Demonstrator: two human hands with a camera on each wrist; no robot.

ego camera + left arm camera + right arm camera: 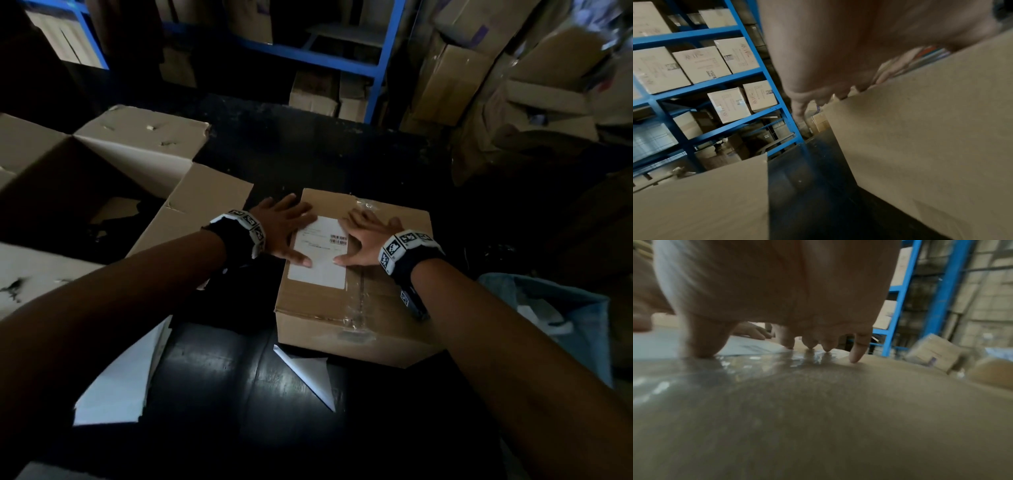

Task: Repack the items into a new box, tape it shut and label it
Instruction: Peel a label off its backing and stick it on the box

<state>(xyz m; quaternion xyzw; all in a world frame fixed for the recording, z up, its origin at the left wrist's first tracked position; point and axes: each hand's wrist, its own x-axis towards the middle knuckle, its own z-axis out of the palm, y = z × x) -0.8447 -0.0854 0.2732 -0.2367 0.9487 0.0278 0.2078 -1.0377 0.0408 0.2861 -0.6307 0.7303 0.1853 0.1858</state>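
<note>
A closed brown cardboard box [383, 301] sits on the dark table, sealed along its top with clear tape [359, 294]. A white shipping label [320, 255] with a barcode lies on the box top. My left hand [284, 229] lies flat with spread fingers on the label's left edge. My right hand [363, 240] presses flat on the label's right edge and the tape. In the right wrist view the fingertips [856, 356] touch the box top [838, 418] beside the label [748, 347]. The left wrist view shows the box's side [931, 146] under the blurred left hand [838, 48].
A large open cardboard box [78, 192] stands at the left with its flaps spread. White backing sheets [308, 373] lie on the table in front of the sealed box. A blue bin [561, 318] is at the right. Blue shelving [715, 81] holds cartons behind.
</note>
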